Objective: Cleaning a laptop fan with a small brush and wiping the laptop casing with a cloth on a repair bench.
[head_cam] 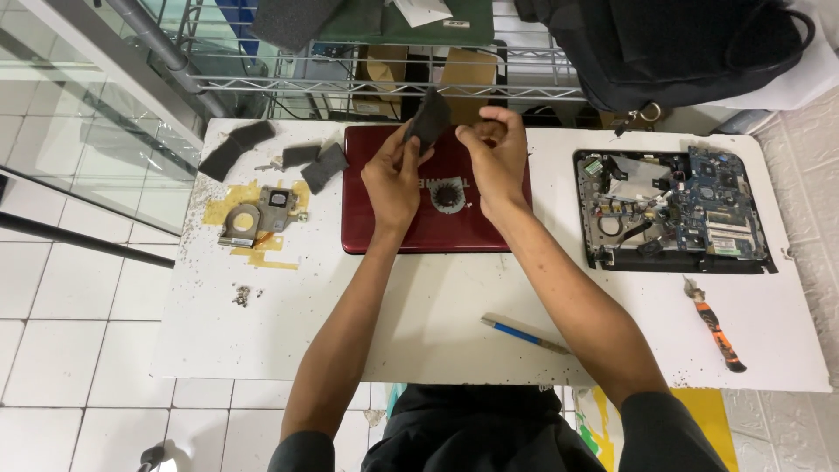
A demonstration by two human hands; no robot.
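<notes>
Dark grey foam piece (pixel 429 118) is raised above the far edge of a red laptop lid (pixel 393 223), pinched between the fingers of the left hand (pixel 393 179). Close on its right, the right hand (pixel 496 153) has its fingers curled in towards the foam; whether they touch it or grasp anything cannot be told. Below the hands, a small black fan wheel (pixel 448 194) lies on the red lid.

Left of the lid, several more dark foam pieces (pixel 236 147) lie on the white table (pixel 419 315), and nearer than those sits a metal heatsink assembly (pixel 262 214) on yellow tape, with specks of dust and debris around it. Well to the right lies an opened laptop base (pixel 673 210) with its circuit board showing. Near that, towards the right edge, lies an orange-handled tool (pixel 717 328). A blue pen (pixel 523 335) rests near the front edge, just beside the right forearm. At the far side stand a wire rack (pixel 350 74) and a black bag (pixel 682 44).
</notes>
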